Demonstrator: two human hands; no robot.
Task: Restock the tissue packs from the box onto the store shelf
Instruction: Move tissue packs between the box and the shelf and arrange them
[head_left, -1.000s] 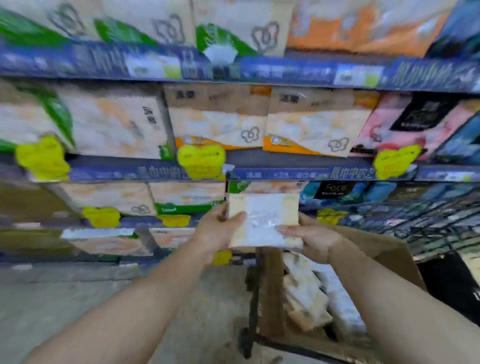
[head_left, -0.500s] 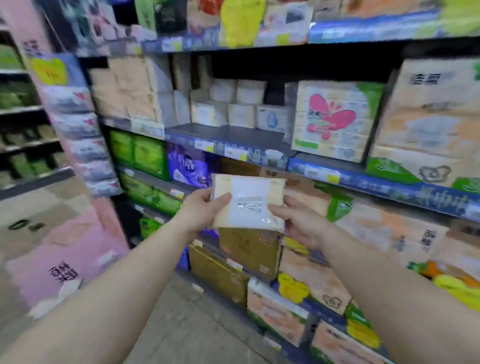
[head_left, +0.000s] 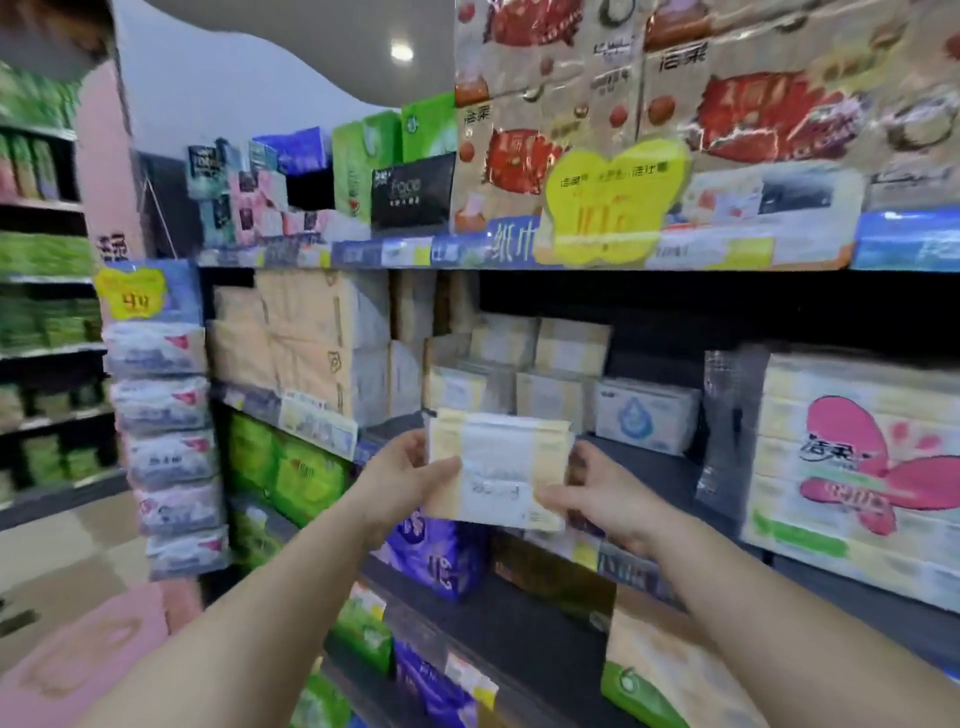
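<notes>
A pale yellow and white tissue pack (head_left: 496, 470) is held up in front of the dark store shelf (head_left: 649, 467). My left hand (head_left: 402, 478) grips its left edge and my right hand (head_left: 597, 493) grips its lower right edge. Behind it on the shelf stand stacked tissue packs of the same kind (head_left: 519, 364), two rows high. A bare stretch of shelf lies just right of the held pack. The box is out of view.
A white pack with a blue drop (head_left: 641, 415) sits right of the stack, and a large pack with a pink flower (head_left: 857, 457) farther right. Tall beige packs (head_left: 311, 343) stand to the left. Bagged tissues hang on a pink end rack (head_left: 166, 431). Shelves above and below are full.
The view has swung left and up from the box to the shelf. Both hands have carried the pack up and closer to the stacked packs on the shelf.
</notes>
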